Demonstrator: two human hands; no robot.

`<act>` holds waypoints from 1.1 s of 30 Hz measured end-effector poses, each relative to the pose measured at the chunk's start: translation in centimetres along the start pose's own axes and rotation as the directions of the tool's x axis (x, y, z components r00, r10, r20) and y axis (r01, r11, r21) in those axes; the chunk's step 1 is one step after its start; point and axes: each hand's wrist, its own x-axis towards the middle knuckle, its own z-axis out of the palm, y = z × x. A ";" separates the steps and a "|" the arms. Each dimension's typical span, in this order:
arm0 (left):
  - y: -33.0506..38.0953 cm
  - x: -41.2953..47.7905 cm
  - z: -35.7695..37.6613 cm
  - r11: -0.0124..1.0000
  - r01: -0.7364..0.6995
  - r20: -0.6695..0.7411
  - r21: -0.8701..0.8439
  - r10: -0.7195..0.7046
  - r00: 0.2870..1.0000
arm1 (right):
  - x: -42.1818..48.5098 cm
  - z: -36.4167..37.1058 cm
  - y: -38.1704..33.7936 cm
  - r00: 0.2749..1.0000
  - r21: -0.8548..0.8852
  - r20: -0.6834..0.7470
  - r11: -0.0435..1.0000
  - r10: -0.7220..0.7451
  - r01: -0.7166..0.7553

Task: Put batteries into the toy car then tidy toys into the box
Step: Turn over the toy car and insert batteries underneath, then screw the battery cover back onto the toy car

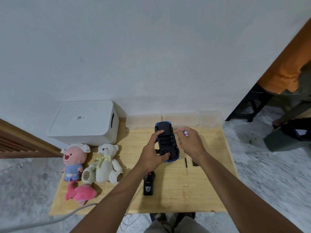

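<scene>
A blue toy car (167, 140) lies upside down on the wooden table (210, 182), its black underside and open battery bay facing up. My left hand (154, 152) grips the car by its left side and near end. My right hand (189, 142) hovers just right of the car and pinches a small white battery (185, 133) between the fingertips. A white lidded storage box (84, 123) stands at the table's far left. Three soft toys lie in front of it: a pink beaver doll (73, 161), a cream teddy bear (104, 163) and a pink plush (80, 193).
A black remote control (149, 184) lies near the table's front. A thin black screwdriver (186, 163) and a small black cover (195, 163) lie right of the car. Clear plastic trays (180, 119) line the far edge by the wall. A white cable (50, 221) crosses the front left corner.
</scene>
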 end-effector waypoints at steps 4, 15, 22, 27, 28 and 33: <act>0.1 0.2 -0.5 0.999 0.024 0.051 -0.030 -0.022 0.998 | 0.0 -1.3 0.4 0.998 0.056 0.040 0.998 0.039 -0.041; -1.9 1.4 -0.4 0.984 0.175 0.137 -0.018 -0.171 0.976 | -0.4 -2.0 4.6 0.955 -0.382 0.288 0.906 -0.073 0.185; -3.7 2.4 0.4 0.960 0.281 0.124 -0.012 -0.277 0.953 | 1.4 -0.7 7.1 0.921 -0.385 0.381 0.919 0.076 0.084; -4.6 3.4 0.8 0.943 0.328 0.172 0.050 -0.332 0.928 | 2.4 0.1 8.3 0.908 -0.402 0.412 0.910 0.079 0.104; -4.7 3.5 0.9 0.940 0.334 0.176 0.065 -0.340 0.924 | 2.5 0.2 8.5 0.907 -0.401 0.412 0.911 0.089 0.092; -5.2 3.7 1.0 0.936 0.339 0.146 0.094 -0.350 0.926 | 2.8 0.4 9.1 0.896 -0.398 0.431 0.914 0.107 0.083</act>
